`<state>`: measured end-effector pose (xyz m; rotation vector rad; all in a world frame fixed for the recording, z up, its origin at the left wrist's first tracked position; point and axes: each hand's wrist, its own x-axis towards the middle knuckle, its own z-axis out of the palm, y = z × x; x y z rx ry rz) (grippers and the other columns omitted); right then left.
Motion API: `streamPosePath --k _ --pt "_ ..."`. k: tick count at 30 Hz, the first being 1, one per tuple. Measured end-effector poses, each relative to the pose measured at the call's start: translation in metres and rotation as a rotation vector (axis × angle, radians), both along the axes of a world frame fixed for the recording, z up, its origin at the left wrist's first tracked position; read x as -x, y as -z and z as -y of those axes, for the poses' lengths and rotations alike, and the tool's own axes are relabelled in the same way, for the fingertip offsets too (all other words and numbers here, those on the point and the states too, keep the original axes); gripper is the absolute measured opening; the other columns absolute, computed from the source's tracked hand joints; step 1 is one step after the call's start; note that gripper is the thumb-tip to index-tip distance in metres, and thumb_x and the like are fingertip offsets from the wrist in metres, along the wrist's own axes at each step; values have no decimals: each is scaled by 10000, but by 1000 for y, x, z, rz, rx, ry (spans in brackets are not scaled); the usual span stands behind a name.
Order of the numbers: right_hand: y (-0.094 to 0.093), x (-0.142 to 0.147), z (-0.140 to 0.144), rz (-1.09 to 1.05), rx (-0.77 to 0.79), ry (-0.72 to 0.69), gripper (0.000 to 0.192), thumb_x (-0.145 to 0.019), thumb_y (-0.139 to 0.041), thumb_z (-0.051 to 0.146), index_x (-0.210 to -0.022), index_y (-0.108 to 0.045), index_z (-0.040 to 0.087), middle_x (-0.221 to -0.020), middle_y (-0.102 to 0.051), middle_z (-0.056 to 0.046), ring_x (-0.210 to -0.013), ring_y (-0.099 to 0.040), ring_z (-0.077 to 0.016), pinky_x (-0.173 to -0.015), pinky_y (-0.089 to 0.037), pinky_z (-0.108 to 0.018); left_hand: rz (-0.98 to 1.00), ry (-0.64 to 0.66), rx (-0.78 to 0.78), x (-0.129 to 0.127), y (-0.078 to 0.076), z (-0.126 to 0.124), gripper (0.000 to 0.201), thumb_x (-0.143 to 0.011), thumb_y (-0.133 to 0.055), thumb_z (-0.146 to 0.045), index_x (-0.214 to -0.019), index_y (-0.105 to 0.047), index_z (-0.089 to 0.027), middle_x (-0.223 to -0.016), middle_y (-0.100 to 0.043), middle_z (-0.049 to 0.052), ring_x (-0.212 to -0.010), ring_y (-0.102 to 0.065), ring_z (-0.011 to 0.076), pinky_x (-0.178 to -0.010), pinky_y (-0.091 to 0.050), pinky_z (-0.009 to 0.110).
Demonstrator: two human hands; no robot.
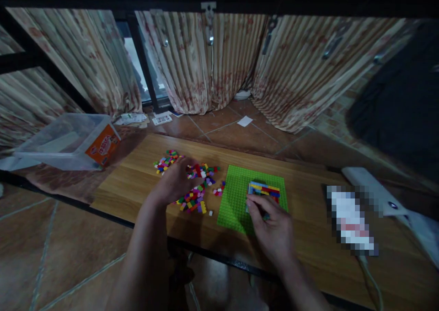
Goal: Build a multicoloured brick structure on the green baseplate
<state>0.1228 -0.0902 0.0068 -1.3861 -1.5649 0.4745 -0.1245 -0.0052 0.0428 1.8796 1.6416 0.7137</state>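
Clear bin [73,148], left; blurred-out object [350,219], right. Left hand [176,180], digits apart, partly hides loose bricks [195,199]; right hand [269,217] at the brick build [269,190] on green baseplate [233,192], grip I cannot tell. Wooden tabletop [133,178]; far, curtains [192,59], tiled floor [219,123].

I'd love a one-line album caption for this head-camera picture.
Left hand over loose colored bricks, right hand at a small brick build on a green baseplate.
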Motion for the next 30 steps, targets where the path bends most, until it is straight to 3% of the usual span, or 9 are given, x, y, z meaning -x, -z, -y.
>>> streamPosePath --k 2,4,9,13,17,22,30 --pt "-1 -1 -1 -105 37 35 155 -886 -608 313 -925 -733 228 -924 -741 -34 -856 -686 -171 -771 -521 -294 282 172 8 -14 -4 4 473 -729 -739 -343 -1144 -602 -161 -906 -681 53 -813 -645 198 -735 -511 319" --pt "-2 -3 -3 -250 91 76 166 -866 -632 351 -917 -738 234 -922 -745 -30 -842 -679 -172 -767 -521 -304 442 343 41 -34 -6 9 443 -769 -719 -301 -1170 -577 -177 -899 -686 33 -812 -644 170 -767 -513 306" --pt "-10 -4 -8 -543 260 54 243 -793 -693 415 -933 -740 222 -801 -718 -11 -688 -619 -136 -644 -491 -268 417 482 -2 -84 0 19 375 -772 -689 -153 -1133 -593 -186 -986 -679 29 -900 -635 150 -858 -502 290" --pt "-13 -5 -11 -658 312 21 235 -709 -763 386 -863 -744 210 -670 -657 24 -570 -528 -99 -569 -438 -241 412 498 -24 -101 7 22 381 -792 -677 -173 -1158 -574 -194 -970 -675 25 -900 -639 151 -856 -506 290" --pt "-10 -8 -12 -713 319 46 225 -683 -771 400 -781 -747 199 -574 -606 34 -516 -467 -89 -501 -388 -228 536 501 74 -107 11 22 407 -776 -699 -178 -1162 -570 -205 -923 -667 12 -853 -642 144 -813 -509 279" --pt "-12 -10 -10 -705 332 32 225 -668 -785 387 -785 -754 198 -600 -649 18 -521 -518 -97 -510 -443 -236 873 419 254 -113 12 19 249 -777 -716 -251 -991 -626 -160 -840 -665 20 -758 -626 126 -724 -488 244" --pt "-14 -13 -10 -864 376 -49 240 -654 -807 395 -799 -763 209 -609 -676 2 -515 -572 -112 -535 -505 -274 1075 346 326 -116 7 19 246 -715 -768 -248 -914 -668 -145 -755 -670 12 -651 -597 107 -651 -458 229"
